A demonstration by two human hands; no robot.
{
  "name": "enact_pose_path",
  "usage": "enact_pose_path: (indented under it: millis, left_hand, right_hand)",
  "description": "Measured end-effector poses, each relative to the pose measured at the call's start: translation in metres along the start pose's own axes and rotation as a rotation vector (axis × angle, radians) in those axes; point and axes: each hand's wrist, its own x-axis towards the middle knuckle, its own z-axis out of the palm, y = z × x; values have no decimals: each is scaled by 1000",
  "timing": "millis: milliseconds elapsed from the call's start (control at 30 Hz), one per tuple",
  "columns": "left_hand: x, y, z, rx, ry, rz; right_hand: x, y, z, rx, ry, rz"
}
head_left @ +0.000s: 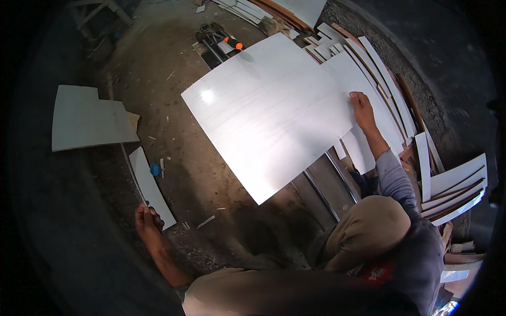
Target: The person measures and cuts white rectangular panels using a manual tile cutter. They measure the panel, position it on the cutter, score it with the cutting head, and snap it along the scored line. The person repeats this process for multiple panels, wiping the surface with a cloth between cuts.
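Observation:
A large white board [263, 116] lies at an angle across the middle of the view, over metal rails [340, 181]. My right hand [361, 110] is closed on its right edge. At the lower left my left hand [149, 216] is closed on what looks like the end of a long, thin grey strip [132, 168], which runs up toward the back. A narrow white offcut [150, 189] lies on the ground just beside that hand, with a small blue object [155, 169] next to it.
Notched white panel [87, 124] at left; black tools with orange parts [232, 43] beyond the board. Stacked white boards and strips [390, 97] line the right side, with another pile [453, 187] at lower right. The dirty floor [147, 63] has scattered scraps. My knee [369, 226] is at the bottom.

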Motion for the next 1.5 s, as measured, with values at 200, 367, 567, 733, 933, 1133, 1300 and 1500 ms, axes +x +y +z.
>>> enact_pose_path:
  millis: [200,367,567,733,933,1133,1300,1500]
  left_hand:
    - [11,-75,-59,365,327,-91]
    - [-20,-114,-31,1575,535,502]
    - [47,-136,104,1053,-391,442]
    - [134,-175,200,1088,-318,647]
    - [178,-195,246,1136,-132,576]
    - [183,-193,242,1123,-183,471]
    - [189,-184,243,1155,-218,364]
    - [189,-180,244,1074,-195,362]
  right_hand:
    - [13,19,-1,-165,17,-19]
    - [18,2,9,-307,80,-272]
    - [75,-93,79,-304,-47,-756]
    - [148,-171,172,-244,-156,-766]
    - [238,-203,276,-154,-175,-681]
    - [317,-201,359,-104,-451,-292]
    - [360,-197,402,-238,-771,-193]
    - [377,-219,417,-401,-996,-697]
